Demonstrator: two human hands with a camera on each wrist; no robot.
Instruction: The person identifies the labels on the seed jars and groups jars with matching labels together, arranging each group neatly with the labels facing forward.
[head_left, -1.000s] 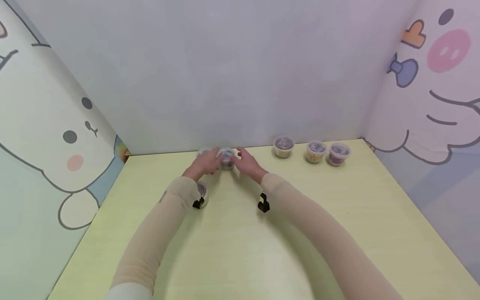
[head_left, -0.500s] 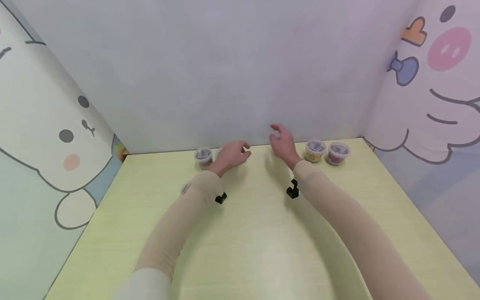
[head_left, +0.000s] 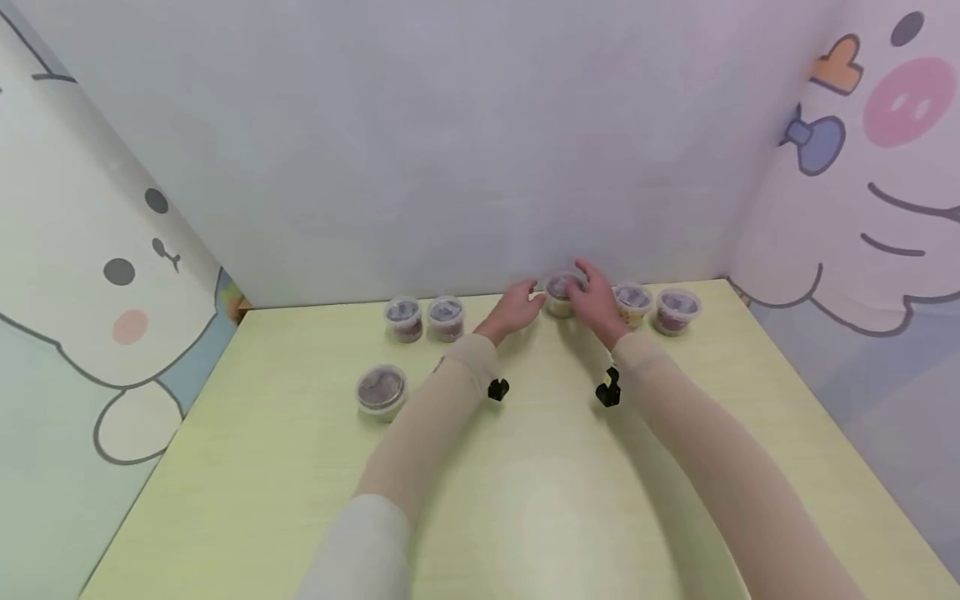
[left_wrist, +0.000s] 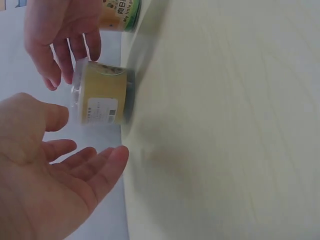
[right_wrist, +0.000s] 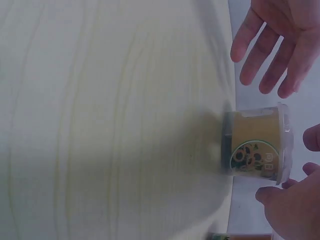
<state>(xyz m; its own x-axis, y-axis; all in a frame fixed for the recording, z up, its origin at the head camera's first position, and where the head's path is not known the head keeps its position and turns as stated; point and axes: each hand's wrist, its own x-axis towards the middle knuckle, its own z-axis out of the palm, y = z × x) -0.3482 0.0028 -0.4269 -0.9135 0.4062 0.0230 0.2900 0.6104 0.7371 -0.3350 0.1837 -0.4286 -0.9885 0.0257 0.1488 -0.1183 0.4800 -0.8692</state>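
Between the two hands a small clear plastic tub [head_left: 559,297] with a lid stands at the table's back edge. Its yellow label [right_wrist: 255,135] bears printed sunflowers. On its left, the left hand [head_left: 513,310] is held out with spread fingers, a gap showing between them and the tub in the left wrist view. The right hand [head_left: 597,304] is at the tub's right side, its fingertips right at the lid's rim and its thumb over the lid in the head view. No grip shows from either hand.
Two lidded tubs, an orange-labelled one [head_left: 632,302] and a purple one [head_left: 677,312], stand right of the right hand. Another pair, one tub [head_left: 405,320] beside a second [head_left: 447,320], stands left. A further tub [head_left: 381,390] sits nearer the front. A pale wall backs the table [head_left: 480,500].
Both hands have moved right, from the tub second from the left in the back row to the yellow-labelled tub. The left arm has uncovered the tubs on the left.
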